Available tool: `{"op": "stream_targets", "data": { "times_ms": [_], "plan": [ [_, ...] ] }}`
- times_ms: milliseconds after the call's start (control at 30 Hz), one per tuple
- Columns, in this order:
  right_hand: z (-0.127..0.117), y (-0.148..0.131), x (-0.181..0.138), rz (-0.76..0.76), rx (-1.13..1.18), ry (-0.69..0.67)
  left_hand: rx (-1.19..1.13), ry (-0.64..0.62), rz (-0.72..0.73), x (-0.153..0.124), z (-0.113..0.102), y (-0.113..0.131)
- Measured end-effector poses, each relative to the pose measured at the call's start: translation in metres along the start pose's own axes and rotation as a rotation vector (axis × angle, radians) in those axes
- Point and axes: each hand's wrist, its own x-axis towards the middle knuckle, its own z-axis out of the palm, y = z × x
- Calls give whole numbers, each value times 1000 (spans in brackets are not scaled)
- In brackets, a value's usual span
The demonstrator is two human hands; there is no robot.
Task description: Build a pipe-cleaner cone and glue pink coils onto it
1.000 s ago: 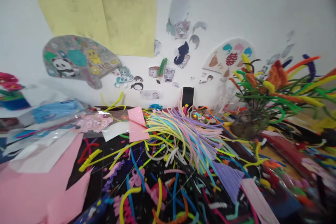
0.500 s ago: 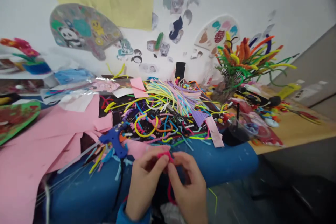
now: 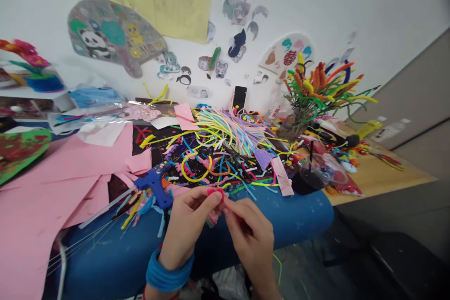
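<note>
The two hands are close together in front of the worktop's blue front edge (image 3: 298, 218), with a bright pink fuzzy piece (image 3: 215, 192) between them. The left hand (image 3: 192, 213) pinches the pink piece with its thumb on top and its pointer finger curled behind. The right hand (image 3: 250, 227) has its thumb and pointer finger close together in a small pinch at the right end of the same piece. A paler pink bit (image 3: 213, 216) shows just under it, but I cannot tell if the hands hold that too. A thick blue band (image 3: 169, 272) goes around the left wrist. Just to the left of the hands, a blue glue gun (image 3: 155, 186) lies on its side, near a bunch of short fuzzy sticks in blue, yellow and pink. Big sheets of pink paper (image 3: 94, 157) cover the left side. Behind the hands is a messy heap of bendy fuzzy sticks in lots of colours, with a yellow loop near the front. Farther back lies a big bundle of pale sticks (image 3: 228, 126) in yellow, blue, pink and purple. A black phone (image 3: 240, 97) leans on the wall behind it. To the right, a pink strip (image 3: 282, 176) lies near a dark cup (image 3: 307, 183) with a black straw.
</note>
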Motion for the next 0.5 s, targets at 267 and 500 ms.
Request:
{"op": "stream_targets", "data": {
  "times_ms": [267, 500],
  "plan": [
    [-3, -1, 0, -75, -86, 1, 34, -54, -33, -3, -8, 1],
    [2, 1, 1, -89, -85, -39, -7, -85, -55, 2, -9, 1]
  ]
}}
